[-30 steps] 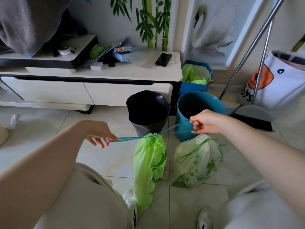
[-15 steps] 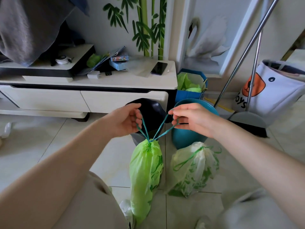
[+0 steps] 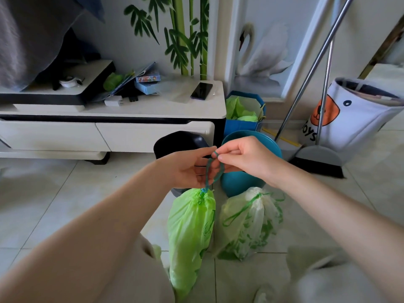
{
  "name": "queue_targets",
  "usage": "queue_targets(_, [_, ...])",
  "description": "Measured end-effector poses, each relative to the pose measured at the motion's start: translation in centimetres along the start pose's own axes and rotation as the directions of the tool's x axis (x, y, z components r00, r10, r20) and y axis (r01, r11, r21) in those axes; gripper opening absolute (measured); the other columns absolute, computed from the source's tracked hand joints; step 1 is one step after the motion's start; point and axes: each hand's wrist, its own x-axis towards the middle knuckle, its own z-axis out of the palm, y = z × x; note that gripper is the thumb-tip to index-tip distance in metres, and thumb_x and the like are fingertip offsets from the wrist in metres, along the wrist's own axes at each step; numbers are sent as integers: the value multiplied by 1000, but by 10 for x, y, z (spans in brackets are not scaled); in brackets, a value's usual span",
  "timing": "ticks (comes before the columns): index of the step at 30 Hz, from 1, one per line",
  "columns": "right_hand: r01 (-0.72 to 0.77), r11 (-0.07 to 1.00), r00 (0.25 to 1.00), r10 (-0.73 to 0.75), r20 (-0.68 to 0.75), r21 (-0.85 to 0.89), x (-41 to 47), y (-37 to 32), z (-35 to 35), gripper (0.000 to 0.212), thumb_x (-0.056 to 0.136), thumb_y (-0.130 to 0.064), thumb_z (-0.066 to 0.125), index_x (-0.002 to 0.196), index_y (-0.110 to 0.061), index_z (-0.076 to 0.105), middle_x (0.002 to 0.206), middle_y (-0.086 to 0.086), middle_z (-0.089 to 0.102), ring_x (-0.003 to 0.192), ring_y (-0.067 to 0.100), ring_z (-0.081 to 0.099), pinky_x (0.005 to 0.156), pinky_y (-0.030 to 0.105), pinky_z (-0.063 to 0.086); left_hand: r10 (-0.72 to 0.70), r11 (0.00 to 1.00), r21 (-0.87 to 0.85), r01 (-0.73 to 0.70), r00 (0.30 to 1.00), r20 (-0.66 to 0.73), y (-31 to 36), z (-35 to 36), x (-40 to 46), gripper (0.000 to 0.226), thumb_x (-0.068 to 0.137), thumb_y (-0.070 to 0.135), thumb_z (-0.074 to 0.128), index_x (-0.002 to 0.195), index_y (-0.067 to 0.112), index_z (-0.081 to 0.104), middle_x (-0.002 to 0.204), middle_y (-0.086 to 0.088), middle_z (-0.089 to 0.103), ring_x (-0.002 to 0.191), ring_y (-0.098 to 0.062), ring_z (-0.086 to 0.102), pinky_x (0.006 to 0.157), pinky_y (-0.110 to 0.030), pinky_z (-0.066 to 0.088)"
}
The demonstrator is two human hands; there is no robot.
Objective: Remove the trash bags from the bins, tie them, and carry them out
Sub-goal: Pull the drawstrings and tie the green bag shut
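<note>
- Between your two hands, the green drawstring [image 3: 213,169] rises in a loop from the cinched neck of the bright green trash bag [image 3: 190,232], which hangs over the tiled floor [image 3: 65,204].
- Your left hand [image 3: 188,169] pinches one side of the string; your right hand [image 3: 242,156] pinches the top of the loop, fingertips nearly touching.
- Just right of it, the pale trash bag [image 3: 251,221] sits tied on the floor.
- Behind your hands stand the black bin [image 3: 175,143] and the teal bin [image 3: 238,182], side by side.
- Further back sits the white cabinet [image 3: 131,119].
</note>
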Motion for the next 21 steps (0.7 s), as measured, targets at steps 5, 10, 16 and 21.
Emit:
queue_targets(5, [-74,997,991,76,113,-20,-4,13,-12,17,91,-9,59,105,-9,70,92,8,77,89,13,73,78,25,59,172,976,-122,-183,981,-91,0,6,14,18,94,15,53,81,8,64,69,-4,63,65,-14,60,68,-26,52])
queue_targets(10, [-209,976,973,201,113,62,-6,42,-32,20,92,-15,58,109,-11,68,101,4,76,98,12,71,85,29,57,268,936,-189,-298,949,-168,1,7,24,23,97,17,48,79,10,60,56,1,69,56,-12,67,72,-27,51])
queue_targets(16, [-347,855,937,335,-101,-385,-1,106,-68,22,86,-7,58,103,-10,70,100,4,74,89,19,69,70,19,54,340,929,-89,-359,923,-179,1,15,27,24,98,22,47,81,11,61,45,4,53,43,-11,55,52,-22,51])
queue_targets(21, [-364,632,917,373,-143,-685,-2,151,-92,38,86,-10,59,124,-9,58,124,13,62,110,24,58,82,23,37,364,929,-20,-370,922,-132,4,15,28,25,98,26,44,86,11,60,48,5,43,38,-9,39,43,-20,37])
